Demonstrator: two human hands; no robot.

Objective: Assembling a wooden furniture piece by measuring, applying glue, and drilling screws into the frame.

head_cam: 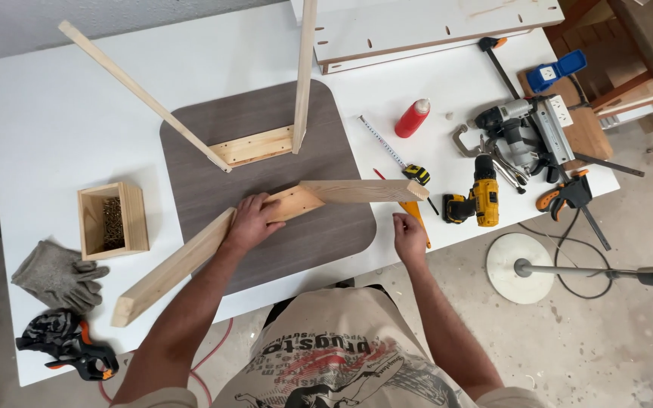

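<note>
A dark grey rounded panel [266, 121] lies flat on the white table [54, 128]. Two thin wooden legs [137, 91] stand up from a short wooden block [255, 145] fixed near its far edge. My left hand [251, 221] presses on a second wooden assembly [183, 261], two angled legs joined by a short block, lying across the panel's near part. My right hand [410, 238] hovers at the table's near edge, fingers loosely curled, holding nothing, just below the right leg's end [387, 189].
A small wooden box of screws [134, 219], grey gloves [58, 276] and a black clamp [66, 344] lie at left. A tape measure [417, 174], red bottle [413, 119], yellow drill [481, 200], nail gun [530, 125] and clamps crowd the right side. White boards [432, 26] lie at the back.
</note>
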